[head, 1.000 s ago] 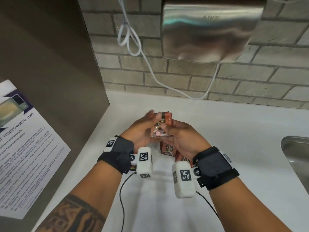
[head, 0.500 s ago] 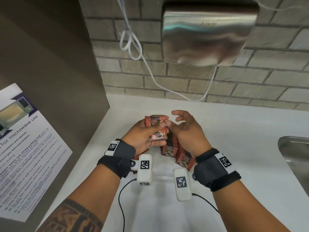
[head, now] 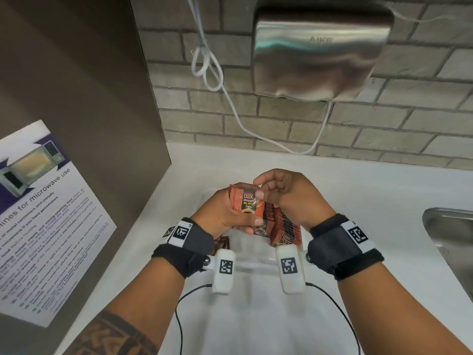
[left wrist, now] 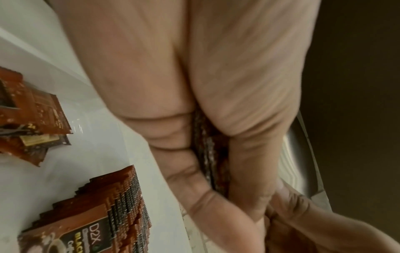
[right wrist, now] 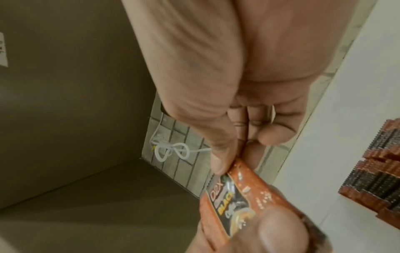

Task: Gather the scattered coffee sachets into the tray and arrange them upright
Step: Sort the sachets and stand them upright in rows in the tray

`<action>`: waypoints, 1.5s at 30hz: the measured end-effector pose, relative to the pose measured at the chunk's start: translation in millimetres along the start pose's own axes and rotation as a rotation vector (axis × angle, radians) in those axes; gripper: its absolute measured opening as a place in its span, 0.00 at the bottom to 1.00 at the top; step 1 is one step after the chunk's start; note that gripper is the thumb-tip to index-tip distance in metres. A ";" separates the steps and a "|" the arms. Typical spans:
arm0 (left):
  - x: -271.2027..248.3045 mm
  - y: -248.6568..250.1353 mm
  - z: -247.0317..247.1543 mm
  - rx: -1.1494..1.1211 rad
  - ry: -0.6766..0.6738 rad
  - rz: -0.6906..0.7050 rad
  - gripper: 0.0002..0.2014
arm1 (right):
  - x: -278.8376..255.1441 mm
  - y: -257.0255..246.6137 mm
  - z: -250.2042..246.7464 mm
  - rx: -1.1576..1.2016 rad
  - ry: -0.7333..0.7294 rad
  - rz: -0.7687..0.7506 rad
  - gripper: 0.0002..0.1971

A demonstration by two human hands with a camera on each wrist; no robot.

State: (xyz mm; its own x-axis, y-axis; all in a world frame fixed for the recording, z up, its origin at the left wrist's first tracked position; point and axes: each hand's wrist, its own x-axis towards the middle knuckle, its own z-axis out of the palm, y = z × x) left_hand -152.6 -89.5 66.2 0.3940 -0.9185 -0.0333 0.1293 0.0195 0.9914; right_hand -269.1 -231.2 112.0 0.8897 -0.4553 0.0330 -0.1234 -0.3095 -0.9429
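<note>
Above tray (head: 258, 261) | sachets (head: 247, 204) gripped between both hands

Coffee sachets (head: 247, 204) orange-brown with black label and yellow lettering; counter (head: 371, 201) white; wall (head: 332, 124) grey brick; hand dryer (head: 320, 55) brushed silver; wrist straps (head: 343, 245) black.

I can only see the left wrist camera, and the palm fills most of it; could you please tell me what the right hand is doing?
Observer: The right hand pinches the top edge of the held sachets, which the left hand grips.
Operator: Which way does their label face?
Observer: Towards the head camera, with the D2X print upright.
Operator: Where are they relative to the row?
Observer: In the head view, over the far left end of the standing row in the tray.
</note>
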 end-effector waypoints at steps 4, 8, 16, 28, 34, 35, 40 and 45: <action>-1.8 -0.3 1.8 0.053 0.030 0.011 0.26 | -3.9 -0.4 -5.0 -0.041 0.016 -0.016 0.06; -4.4 -1.7 2.3 0.119 0.056 0.017 0.25 | -9.3 0.5 -5.9 -0.158 0.036 -0.032 0.05; -8.4 -13.6 4.2 0.283 0.154 0.003 0.22 | -18.2 -1.2 -9.2 -0.310 0.105 -0.086 0.06; -2.1 -37.1 -30.0 0.796 0.200 -0.256 0.10 | 4.2 53.2 -3.6 -0.615 0.007 0.159 0.09; 19.8 -44.8 -6.8 1.043 -0.158 -0.458 0.11 | 21.4 82.5 13.4 -0.720 -0.004 0.264 0.14; 23.6 -45.7 -3.1 1.035 -0.185 -0.478 0.09 | 24.3 85.4 14.9 -0.730 -0.012 0.275 0.14; 38.9 -53.9 6.7 1.034 -0.234 -0.602 0.12 | 30.9 90.8 16.4 -0.771 -0.045 0.323 0.14; 49.2 -55.1 10.1 1.036 -0.264 -0.630 0.12 | 31.8 93.4 14.7 -0.796 -0.046 0.334 0.15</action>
State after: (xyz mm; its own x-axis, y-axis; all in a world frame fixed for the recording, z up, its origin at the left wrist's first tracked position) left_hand -149.5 -139.8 11.3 0.3130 -0.7082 -0.6329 -0.5975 -0.6648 0.4484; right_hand -245.9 -262.4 20.1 0.7668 -0.5974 -0.2345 -0.6374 -0.6659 -0.3876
